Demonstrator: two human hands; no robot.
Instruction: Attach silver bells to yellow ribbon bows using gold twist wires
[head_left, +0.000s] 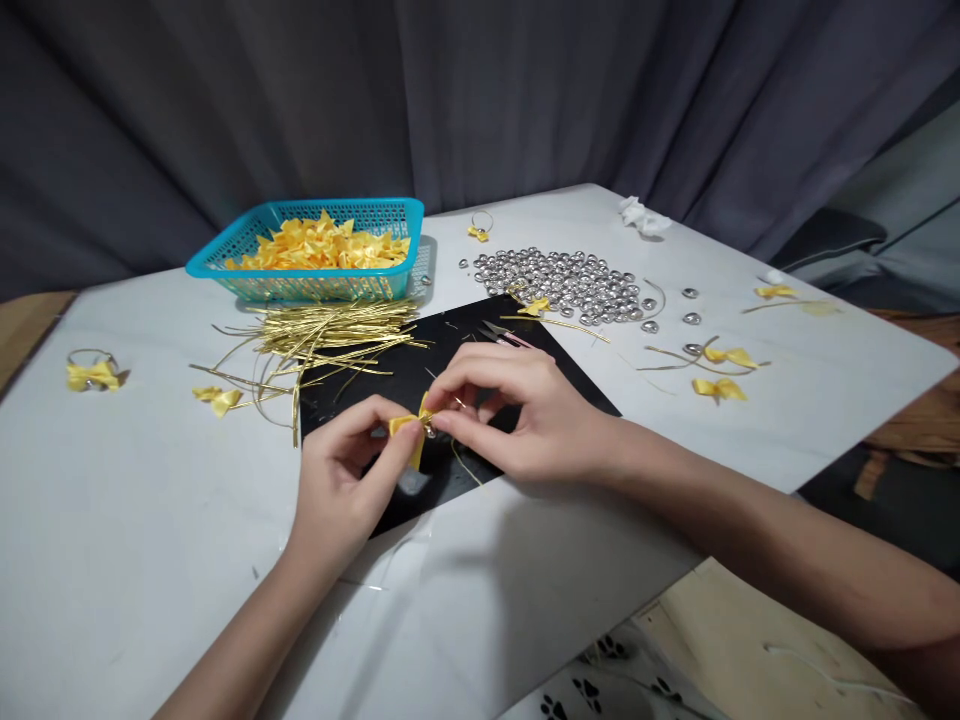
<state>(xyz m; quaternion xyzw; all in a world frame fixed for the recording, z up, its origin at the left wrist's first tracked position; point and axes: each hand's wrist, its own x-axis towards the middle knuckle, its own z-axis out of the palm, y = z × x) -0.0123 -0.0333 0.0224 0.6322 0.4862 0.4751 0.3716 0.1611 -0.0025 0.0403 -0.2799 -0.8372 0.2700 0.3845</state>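
L grip (343, 465) pinches one side of a yellow bow (405, 426), thumb vs. index, w/ the bow held just above a black mat (409, 500). R grip (525, 412) is also closed, thumb & index tips pinching a gold tie (427, 419) at the bow's middle; small silvery bit (430, 432) shows there too, too tiny to make out. Both hands approx. level, fingertips close tog.

Clock dirs. from the bow, 12 = far side. Snips (516, 339) w/ pink handle lie on the mat btwn 1 & 2, partly behind R hand. Another bow w/ gold tie (535, 307) sits further out, same dir., by the mat's edge & touching the silver bead heap (559, 283). Gold strips (337, 330) in a loose pile at approx. 11, overlapping the mat; teal basket (300, 273) full of yellow bows (322, 245) just beyond. At 9: loose bow (217, 400), then a ring w/ bow (92, 374) well out. Second ring w/ bow (478, 233) near 12:30. Approx. 3: two bows (718, 389) close tog., w/ gold ties alongside. Crumpled white tissue (643, 217) far out, btwn 1 & 2. All on a white worktop (150, 480); dark curtain (480, 110) behind, at 12.
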